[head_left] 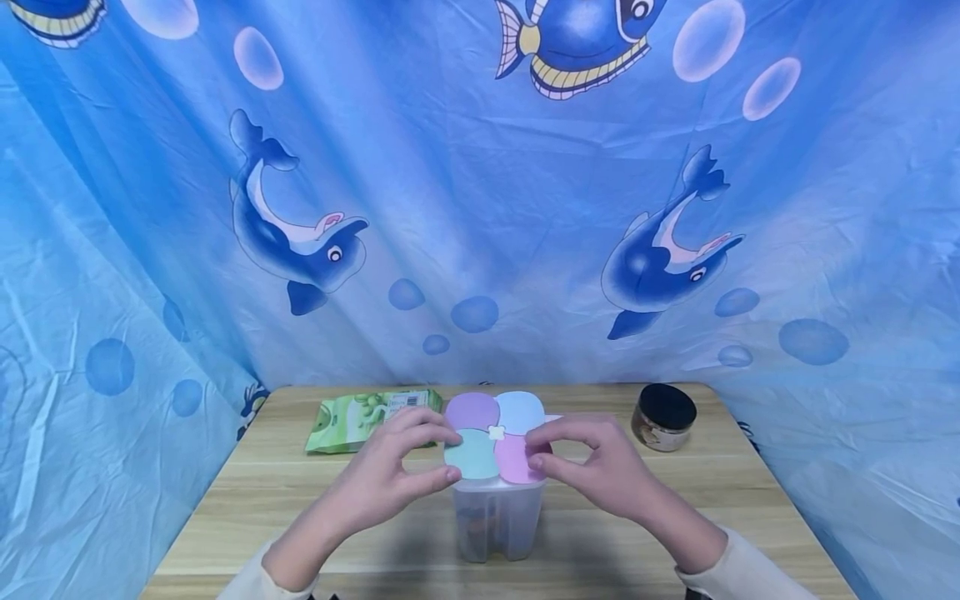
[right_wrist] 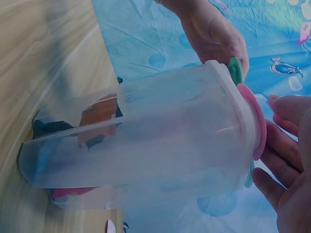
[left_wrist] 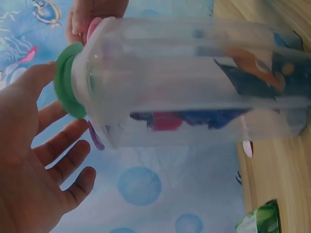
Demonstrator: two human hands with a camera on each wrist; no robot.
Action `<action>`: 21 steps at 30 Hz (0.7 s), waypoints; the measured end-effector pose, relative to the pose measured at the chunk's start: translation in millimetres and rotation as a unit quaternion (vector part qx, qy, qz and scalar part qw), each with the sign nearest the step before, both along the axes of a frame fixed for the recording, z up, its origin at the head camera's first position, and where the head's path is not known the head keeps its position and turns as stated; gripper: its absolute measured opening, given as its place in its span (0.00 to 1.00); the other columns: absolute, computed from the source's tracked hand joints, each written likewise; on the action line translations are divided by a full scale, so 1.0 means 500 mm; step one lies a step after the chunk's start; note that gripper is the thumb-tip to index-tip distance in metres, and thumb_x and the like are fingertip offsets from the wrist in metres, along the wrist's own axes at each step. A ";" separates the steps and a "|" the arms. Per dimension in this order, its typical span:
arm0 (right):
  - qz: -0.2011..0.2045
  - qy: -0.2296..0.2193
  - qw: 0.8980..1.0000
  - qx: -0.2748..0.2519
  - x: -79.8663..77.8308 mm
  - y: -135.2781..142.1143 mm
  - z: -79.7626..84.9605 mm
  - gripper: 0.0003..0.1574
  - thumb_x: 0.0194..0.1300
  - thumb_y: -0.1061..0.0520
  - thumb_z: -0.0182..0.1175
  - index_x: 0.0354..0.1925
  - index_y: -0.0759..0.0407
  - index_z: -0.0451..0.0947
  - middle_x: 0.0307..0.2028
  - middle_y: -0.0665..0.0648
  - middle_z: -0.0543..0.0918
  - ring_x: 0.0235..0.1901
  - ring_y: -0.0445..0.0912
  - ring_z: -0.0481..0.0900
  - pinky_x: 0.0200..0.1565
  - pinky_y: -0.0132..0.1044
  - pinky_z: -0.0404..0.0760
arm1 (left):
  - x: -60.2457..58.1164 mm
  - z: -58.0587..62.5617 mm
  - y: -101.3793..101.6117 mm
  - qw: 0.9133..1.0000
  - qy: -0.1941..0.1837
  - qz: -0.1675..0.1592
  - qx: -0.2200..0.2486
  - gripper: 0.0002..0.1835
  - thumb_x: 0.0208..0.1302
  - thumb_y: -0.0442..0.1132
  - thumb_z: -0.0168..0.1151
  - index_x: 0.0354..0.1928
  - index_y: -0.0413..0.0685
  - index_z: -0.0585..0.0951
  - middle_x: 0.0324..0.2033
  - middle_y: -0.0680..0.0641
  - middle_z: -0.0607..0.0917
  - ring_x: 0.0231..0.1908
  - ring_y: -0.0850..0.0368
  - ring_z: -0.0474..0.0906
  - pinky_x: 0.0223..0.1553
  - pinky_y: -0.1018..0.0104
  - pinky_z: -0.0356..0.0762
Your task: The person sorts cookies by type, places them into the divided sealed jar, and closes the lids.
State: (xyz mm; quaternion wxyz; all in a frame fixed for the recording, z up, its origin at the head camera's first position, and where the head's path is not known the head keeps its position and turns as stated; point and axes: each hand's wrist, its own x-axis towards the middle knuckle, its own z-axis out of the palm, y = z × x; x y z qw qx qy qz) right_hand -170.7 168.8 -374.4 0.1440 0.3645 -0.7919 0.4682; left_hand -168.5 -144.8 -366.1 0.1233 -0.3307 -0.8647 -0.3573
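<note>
A tall translucent plastic container stands upright on the table, with petal-shaped lids on top: green, pink, purple and light blue. My left hand touches the green lid's outer edge with thumb and fingers spread. On the opposite side, my right hand touches the pink lid with its fingertips, fingers loosely bent. Through the walls, dark blue, orange-brown and pink items show low inside; their kind is unclear. In the left wrist view, the green lid sits between thumb and fingers.
A green snack packet lies at the back left of the wooden table. Back right stands a jar with a black lid. A blue curtain printed with dolphins and fish hangs behind and along both sides.
</note>
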 end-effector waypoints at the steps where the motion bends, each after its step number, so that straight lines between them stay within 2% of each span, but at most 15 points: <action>1: 0.004 0.004 1.000 -0.002 0.000 0.001 -0.001 0.11 0.64 0.57 0.73 0.46 0.49 0.89 0.41 0.44 0.90 0.41 0.39 0.87 0.50 0.33 0.84 | 0.000 -0.001 -0.002 1.000 0.000 0.000 -0.001 0.15 0.63 0.57 0.72 0.50 0.70 0.85 0.51 0.69 0.80 0.56 0.66 0.74 0.56 0.57 0.78; 5: 0.010 -0.002 1.000 -0.007 0.001 0.006 -0.004 0.10 0.64 0.57 0.73 0.45 0.50 0.89 0.43 0.46 0.91 0.42 0.40 0.88 0.56 0.33 0.81 | 0.001 -0.007 -0.005 1.000 -0.010 -0.002 0.003 0.15 0.64 0.55 0.72 0.51 0.70 0.84 0.53 0.66 0.79 0.56 0.65 0.74 0.55 0.57 0.78; 7: 0.007 -0.005 1.000 -0.009 0.002 0.009 -0.005 0.12 0.64 0.57 0.73 0.47 0.50 0.89 0.44 0.46 0.91 0.47 0.41 0.87 0.59 0.34 0.80 | -0.002 -0.010 -0.004 1.000 -0.021 -0.005 0.015 0.16 0.64 0.54 0.72 0.53 0.68 0.84 0.56 0.63 0.78 0.59 0.62 0.74 0.55 0.55 0.79; 9: -0.002 -0.011 1.000 -0.007 0.000 0.013 -0.005 0.15 0.64 0.57 0.73 0.50 0.50 0.88 0.50 0.46 0.89 0.53 0.43 0.85 0.61 0.36 0.79 | -0.009 -0.013 -0.002 0.999 -0.038 -0.004 0.032 0.21 0.65 0.53 0.72 0.58 0.65 0.82 0.62 0.59 0.77 0.63 0.58 0.73 0.57 0.52 0.78; 12: 0.001 -0.030 1.000 -0.006 -0.011 0.022 -0.006 0.27 0.63 0.59 0.73 0.60 0.52 0.82 0.63 0.50 0.82 0.65 0.48 0.77 0.66 0.41 0.76 | -0.028 -0.017 -0.001 0.994 -0.085 -0.015 0.065 0.31 0.67 0.50 0.70 0.70 0.58 0.73 0.69 0.52 0.73 0.68 0.50 0.70 0.62 0.43 0.74; 14: 0.015 -0.056 0.998 -0.004 -0.023 0.028 -0.009 0.36 0.63 0.58 0.73 0.68 0.53 0.75 0.70 0.52 0.74 0.71 0.51 0.70 0.69 0.44 0.72 | -0.043 -0.021 -0.002 0.986 -0.137 -0.039 0.090 0.36 0.70 0.48 0.67 0.76 0.55 0.65 0.74 0.48 0.69 0.72 0.45 0.66 0.66 0.36 0.68; 16: 0.033 -0.090 0.995 -0.005 -0.035 0.033 -0.014 0.46 0.63 0.57 0.73 0.75 0.53 0.66 0.75 0.54 0.67 0.75 0.54 0.65 0.72 0.48 0.68 | -0.056 -0.029 -0.002 0.972 -0.194 -0.070 0.109 0.40 0.72 0.46 0.64 0.80 0.52 0.57 0.76 0.44 0.65 0.74 0.40 0.63 0.70 0.34 0.62; 19: 0.047 -0.133 0.990 0.004 -0.048 0.039 -0.022 0.55 0.62 0.53 0.74 0.79 0.51 0.57 0.79 0.56 0.60 0.77 0.57 0.60 0.73 0.52 0.63 | -0.069 -0.046 -0.001 0.948 -0.265 -0.113 0.136 0.43 0.73 0.44 0.62 0.82 0.50 0.50 0.78 0.40 0.60 0.76 0.36 0.57 0.72 0.37 0.60; 21: 0.048 -0.147 0.988 0.013 -0.052 0.040 -0.027 0.58 0.61 0.51 0.75 0.80 0.50 0.54 0.79 0.57 0.58 0.77 0.58 0.59 0.73 0.55 0.60 | -0.072 -0.057 0.002 0.937 -0.290 -0.124 0.149 0.46 0.73 0.44 0.62 0.83 0.51 0.47 0.78 0.40 0.58 0.76 0.36 0.57 0.71 0.43 0.64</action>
